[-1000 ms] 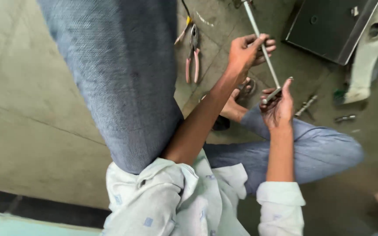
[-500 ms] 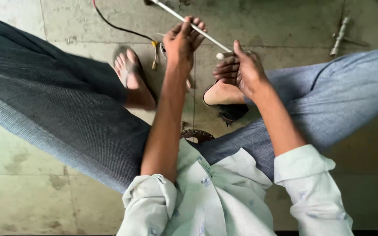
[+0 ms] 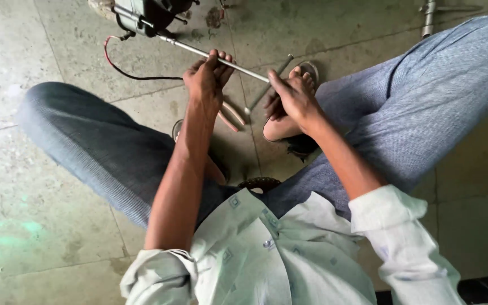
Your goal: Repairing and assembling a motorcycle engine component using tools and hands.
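Since the earlier frame we note the view has swung: the rod now runs up and left to a motor unit newly in sight, and both hands sit lower in frame. Nearest us, the pale shirt (image 3: 266, 254) and crossed grey trouser legs (image 3: 114, 152). Beyond, the left hand (image 3: 204, 82) is closed around the thin metal rod (image 3: 238, 68) at mid-length; the right hand (image 3: 292, 96) pinches its near end. We judge the rod stiff, light and smooth, liable to slip; best gripped mid-shaft. Pliers (image 3: 230, 116) lie on the floor just below the left hand. Farthest, the motor unit (image 3: 142, 14) with a red wire (image 3: 114, 65).
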